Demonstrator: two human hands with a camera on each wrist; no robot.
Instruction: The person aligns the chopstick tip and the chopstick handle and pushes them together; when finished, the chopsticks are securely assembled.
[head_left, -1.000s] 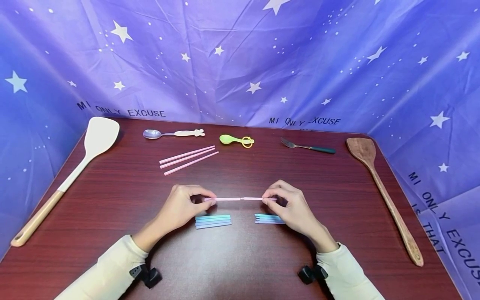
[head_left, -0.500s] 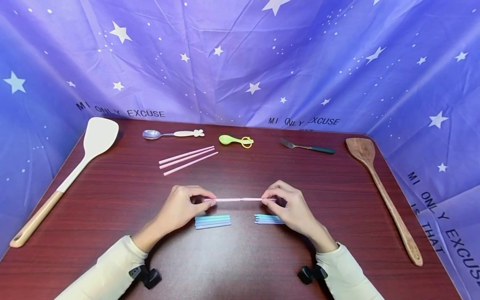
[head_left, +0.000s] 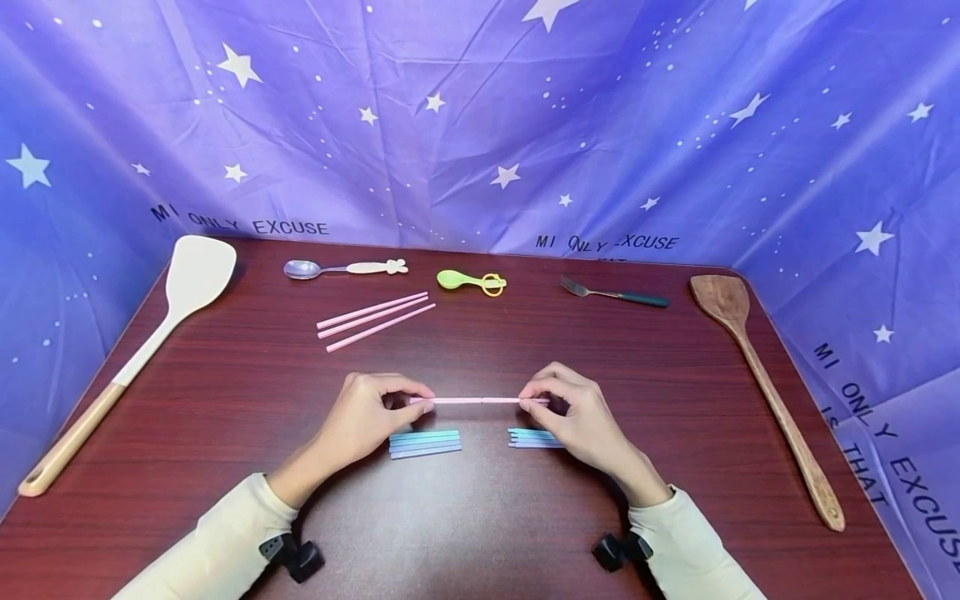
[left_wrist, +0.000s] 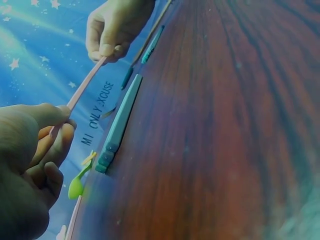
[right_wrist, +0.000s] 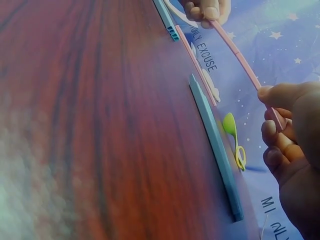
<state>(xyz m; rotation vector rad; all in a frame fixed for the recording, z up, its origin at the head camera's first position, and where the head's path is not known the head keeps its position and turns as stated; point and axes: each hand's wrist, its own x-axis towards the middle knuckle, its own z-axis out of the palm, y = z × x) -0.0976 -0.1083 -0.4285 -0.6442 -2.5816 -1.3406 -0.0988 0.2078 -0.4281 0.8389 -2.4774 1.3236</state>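
A pink two-section chopstick (head_left: 465, 401) is held level between both hands, its sections meeting end to end at a thin seam near the middle. My left hand (head_left: 372, 417) pinches the left section between thumb and fingers. On the right section, my right hand (head_left: 576, 414) has a similar pinch near the outer end. In the right wrist view the joint in the chopstick (right_wrist: 238, 52) shows as a fine line, and the chopstick is above the table. Short blue-green chopstick sections (head_left: 425, 444) lie in a row below the left hand; tapered ones (head_left: 532, 438) lie partly hidden by the right hand.
Three pink chopsticks (head_left: 372, 316) lie beyond the left hand. Along the back are a metal spoon (head_left: 302, 269), a green spoon (head_left: 453, 280) and a fork (head_left: 645, 299). A white spatula (head_left: 199, 268) lies far left, a wooden spatula (head_left: 783, 404) far right.
The right hand has shifted slightly left, and the small step at the chopstick's joint has narrowed to a thin seam. The left hand stays almost in place, both grips kept.
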